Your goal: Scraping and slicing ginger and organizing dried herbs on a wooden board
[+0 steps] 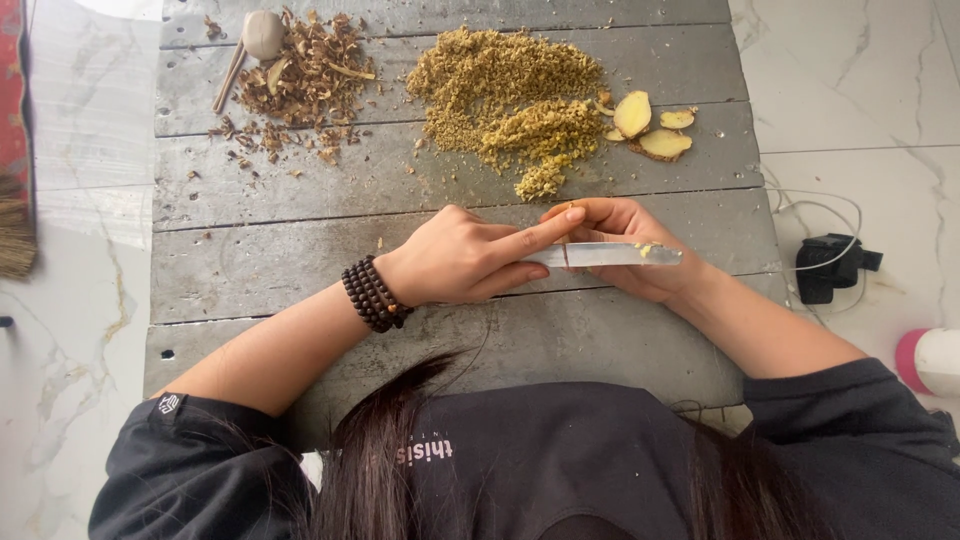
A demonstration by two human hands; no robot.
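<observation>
The knife (610, 254) lies flat across the right hand (640, 262), whose grip curls closed around it over the grey worktop (300, 270), while the left hand (465, 258) wipes clinging mince off the blade with an extended forefinger, a blade-cleaning step demanding strokes kept clear of the edge.

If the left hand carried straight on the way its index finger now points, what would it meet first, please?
Probably the right hand: the left hand points its index finger along the knife blade toward the right fingers, seemingly already touching them.
</observation>
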